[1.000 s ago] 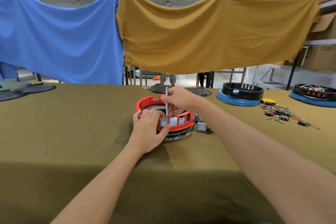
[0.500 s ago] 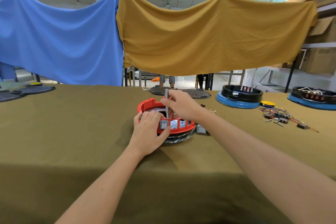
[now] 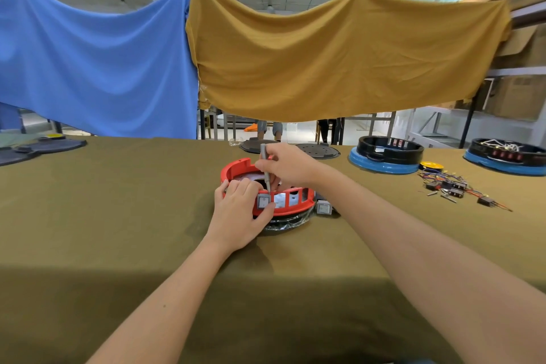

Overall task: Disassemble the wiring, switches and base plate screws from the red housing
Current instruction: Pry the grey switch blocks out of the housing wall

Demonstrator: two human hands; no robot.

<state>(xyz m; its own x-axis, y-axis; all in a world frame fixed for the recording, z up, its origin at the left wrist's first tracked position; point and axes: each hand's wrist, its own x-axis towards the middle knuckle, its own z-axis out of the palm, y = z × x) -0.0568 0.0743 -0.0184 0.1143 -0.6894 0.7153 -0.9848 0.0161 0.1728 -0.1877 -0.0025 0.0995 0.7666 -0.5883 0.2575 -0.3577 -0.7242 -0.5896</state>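
The red housing (image 3: 295,198) sits mid-table on a dark base plate (image 3: 285,223). My left hand (image 3: 240,216) grips its near wall, thumb below a grey rocker switch (image 3: 263,202) seated in a window of the wall. My right hand (image 3: 285,165) holds a grey screwdriver (image 3: 265,167) nearly upright, its tip pointing down inside the housing just behind that switch. A loose grey switch (image 3: 324,206) lies on the cloth to the right of the housing.
Removed switches and coloured wires (image 3: 455,186) lie scattered at the right. Two black-and-blue housings (image 3: 387,154) (image 3: 508,156) stand at the back right, with a yellow disc (image 3: 430,165) between them. Dark round plates (image 3: 317,151) lie behind; more dark plates (image 3: 44,146) far left.
The screwdriver has tilted slightly and its tip sits lower by the switch. Both hands stay on the housing with only small shifts.
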